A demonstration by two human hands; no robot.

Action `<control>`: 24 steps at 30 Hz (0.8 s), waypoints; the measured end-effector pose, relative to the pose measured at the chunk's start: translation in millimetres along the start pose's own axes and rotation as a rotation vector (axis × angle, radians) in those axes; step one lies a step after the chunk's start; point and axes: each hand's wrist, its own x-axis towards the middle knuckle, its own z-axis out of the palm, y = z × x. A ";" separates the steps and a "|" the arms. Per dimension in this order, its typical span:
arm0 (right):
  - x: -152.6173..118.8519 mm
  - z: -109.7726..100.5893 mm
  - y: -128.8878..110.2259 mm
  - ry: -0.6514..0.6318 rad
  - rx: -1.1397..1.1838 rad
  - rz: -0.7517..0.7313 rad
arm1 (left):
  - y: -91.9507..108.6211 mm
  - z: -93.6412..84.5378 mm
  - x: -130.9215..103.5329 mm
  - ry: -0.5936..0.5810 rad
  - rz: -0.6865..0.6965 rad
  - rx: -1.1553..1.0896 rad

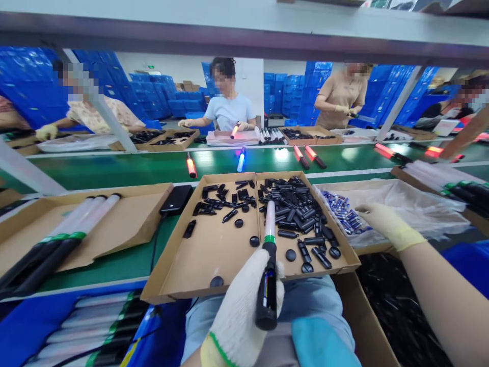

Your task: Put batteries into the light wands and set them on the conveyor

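Note:
My gloved left hand [244, 300] is closed around the black handle of a light stick [270, 224]. The stick has a whitish translucent tube and a green ring, is unlit, and points away from me. An open slot in its handle shows something blue and shiny inside, likely a battery. My gloved right hand [382, 221] is at the right side of a pile of blue-and-silver batteries [342, 210]. Its fingers are bent together at the pile; whatever lies between the fingertips is hidden. Between my hands, black plastic caps and battery covers [294, 204] fill the right half of a cardboard tray.
The divided cardboard tray [179, 265] rests above my lap. Finished-looking sticks [91, 214] lie in a box at left; more sticks [91, 326] fill a blue bin. Lit sticks [241, 159] lie on the green conveyor [153, 165]. Co-workers [229, 109] sit opposite beneath an overhead shelf [244, 30].

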 end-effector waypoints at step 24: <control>-24.3 -19.6 -76.5 0.005 0.322 -0.103 | -8.5 11.5 -8.9 0.085 0.104 -0.018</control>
